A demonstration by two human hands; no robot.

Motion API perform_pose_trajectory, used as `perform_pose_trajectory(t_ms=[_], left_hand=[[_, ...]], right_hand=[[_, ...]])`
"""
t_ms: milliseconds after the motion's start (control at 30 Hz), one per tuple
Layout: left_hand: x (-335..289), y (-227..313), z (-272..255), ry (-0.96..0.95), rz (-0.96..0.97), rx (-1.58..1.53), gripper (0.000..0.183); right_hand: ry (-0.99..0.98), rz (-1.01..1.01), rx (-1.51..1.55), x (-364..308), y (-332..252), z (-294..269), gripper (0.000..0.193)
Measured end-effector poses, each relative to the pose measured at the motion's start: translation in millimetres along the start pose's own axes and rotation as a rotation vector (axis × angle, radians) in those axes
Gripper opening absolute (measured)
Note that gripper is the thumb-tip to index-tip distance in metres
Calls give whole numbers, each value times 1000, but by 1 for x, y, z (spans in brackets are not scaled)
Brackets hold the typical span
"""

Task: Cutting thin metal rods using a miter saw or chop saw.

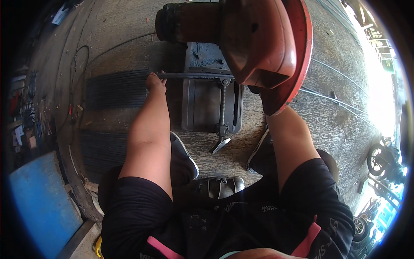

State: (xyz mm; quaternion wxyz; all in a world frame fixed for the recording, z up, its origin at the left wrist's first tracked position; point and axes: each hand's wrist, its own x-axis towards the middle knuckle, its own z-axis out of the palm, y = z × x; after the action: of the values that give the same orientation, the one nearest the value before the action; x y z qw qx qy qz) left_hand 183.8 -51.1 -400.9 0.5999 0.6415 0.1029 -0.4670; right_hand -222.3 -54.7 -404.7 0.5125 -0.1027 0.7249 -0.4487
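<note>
A big chop saw with a red blade guard (263, 39) and a dark motor (181, 21) stands on a dark metal base (202, 103) on the ground. A thin dark metal rod (189, 75) lies across the base under the guard. My left hand (154, 81) grips the rod's left end. My right arm reaches up under the guard, where my right hand (264, 91) is mostly hidden, seemingly on the saw's handle. A clamp screw with a crank handle (221, 129) runs along the base toward me.
Two stacks of thin dark rods (116, 88) lie on the concrete at left. More long rods (336, 101) lie at right. My shoes (185, 157) rest beside the base. A blue panel (41, 203) is at lower left, a motorbike (381, 159) at far right.
</note>
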Motion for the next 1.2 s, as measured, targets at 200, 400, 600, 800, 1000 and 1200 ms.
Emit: perform_pose_trajectory(t_ms=[200,400,600,800,1000,1200], left_hand=[[3,4,0,-12,10,40,17],[8,7,-1,12,-6,88,15],[23,8,-7,-39,-19,110,17],[25,10,-5,-57,-42,42,23],[7,12,1,-22,-61,46,25],[2,12,-2,-55,-30,27,32]], right_hand=[[-10,-1,6,-6,-3,-1,28],[-24,6,20,-9,-1,8,28],[-20,13,81,-12,5,10,28],[25,-72,169,-43,-40,4,28],[-45,-520,215,-153,-199,-24,29],[-95,-1652,-1154,-240,-253,2,17]])
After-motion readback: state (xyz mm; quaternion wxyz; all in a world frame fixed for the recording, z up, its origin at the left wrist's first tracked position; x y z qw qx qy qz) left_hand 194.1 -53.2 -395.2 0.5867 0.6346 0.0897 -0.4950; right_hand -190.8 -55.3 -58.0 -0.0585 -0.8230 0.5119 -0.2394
